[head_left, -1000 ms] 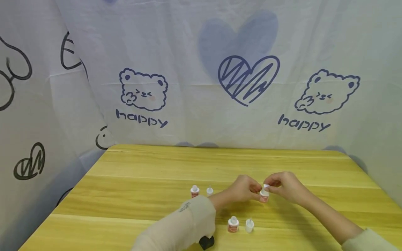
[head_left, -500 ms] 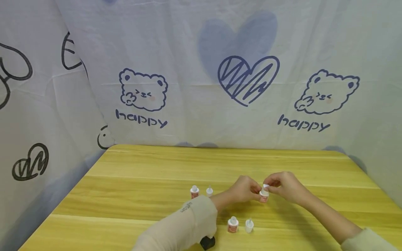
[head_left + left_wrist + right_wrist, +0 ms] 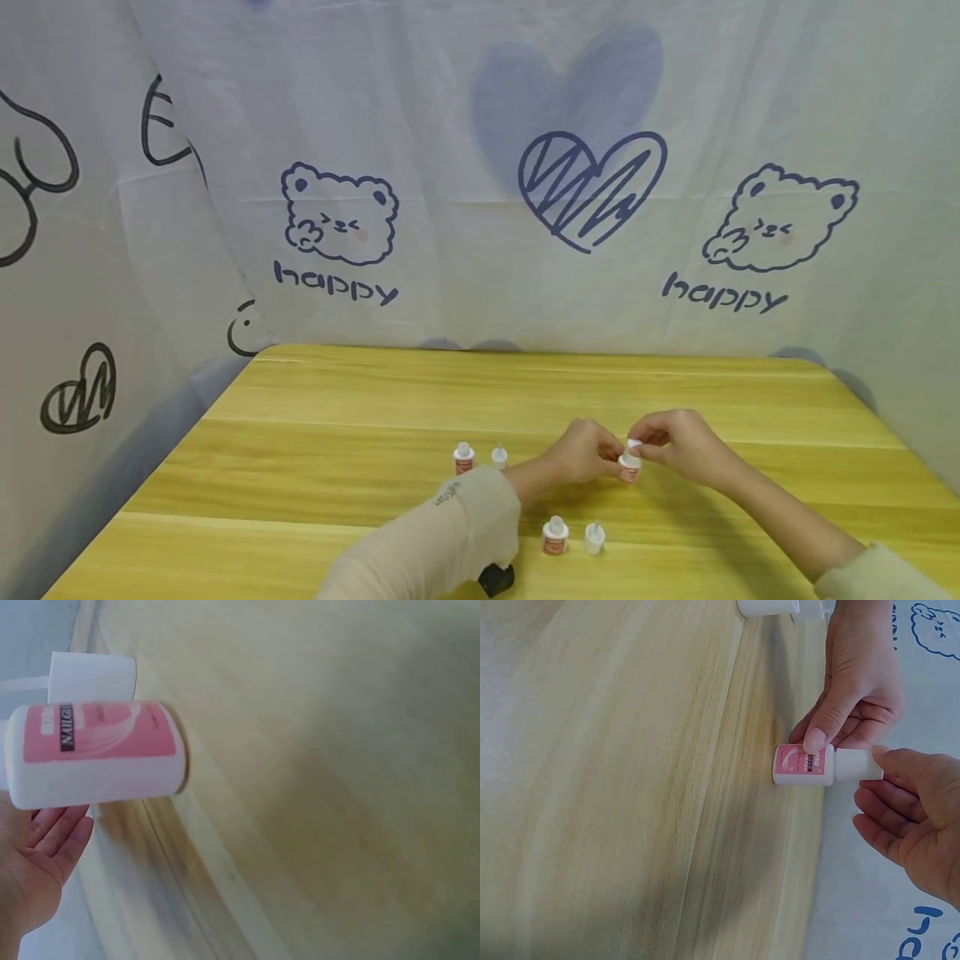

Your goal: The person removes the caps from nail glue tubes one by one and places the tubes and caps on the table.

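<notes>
My left hand grips a small white nail glue bottle with a pink label, its thumb across the body. The bottle stands upright at the table's right of centre. On top of it my right hand pinches a white cap between thumb and fingers; the cap is at the bottle's neck. Nearer me stands a second nail glue bottle, uncapped, with its loose cap to its right. In the left wrist view this nearer bottle looms large, partly covering its cap.
Behind my left forearm another uncapped bottle and its cap stand on the yellow wood-grain table. A black device sits at my left sleeve. A printed cloth hangs behind the table.
</notes>
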Tool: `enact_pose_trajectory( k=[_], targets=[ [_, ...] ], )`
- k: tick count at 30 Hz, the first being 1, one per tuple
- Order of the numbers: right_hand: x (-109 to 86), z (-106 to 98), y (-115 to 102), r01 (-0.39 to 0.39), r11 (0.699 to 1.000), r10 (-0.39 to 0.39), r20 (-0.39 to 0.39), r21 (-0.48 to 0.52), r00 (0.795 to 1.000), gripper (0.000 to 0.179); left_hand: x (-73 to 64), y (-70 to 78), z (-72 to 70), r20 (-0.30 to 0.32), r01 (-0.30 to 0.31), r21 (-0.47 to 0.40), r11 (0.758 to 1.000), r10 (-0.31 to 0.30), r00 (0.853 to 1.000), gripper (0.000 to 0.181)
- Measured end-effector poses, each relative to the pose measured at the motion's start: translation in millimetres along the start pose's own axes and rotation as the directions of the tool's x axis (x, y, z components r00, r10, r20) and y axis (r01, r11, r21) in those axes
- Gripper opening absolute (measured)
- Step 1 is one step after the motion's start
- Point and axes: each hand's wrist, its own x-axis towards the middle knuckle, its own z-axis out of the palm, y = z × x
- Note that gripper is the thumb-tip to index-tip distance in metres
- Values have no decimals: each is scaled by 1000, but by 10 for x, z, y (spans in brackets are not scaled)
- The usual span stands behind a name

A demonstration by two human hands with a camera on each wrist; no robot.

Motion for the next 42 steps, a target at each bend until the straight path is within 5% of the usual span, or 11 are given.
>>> enact_pose_trajectory(
  k=[27,42],
  targets=[
    [-16,76,14,-18,1000,17,-80,-21,997,5,-13,36,-8,-17,11,90,996,-9,1000,8],
    [-3,97,-7,-41,999,41,-61,6,997,6,-13,22,6,-23,-5,66,998,6,1000,11]
  ],
)
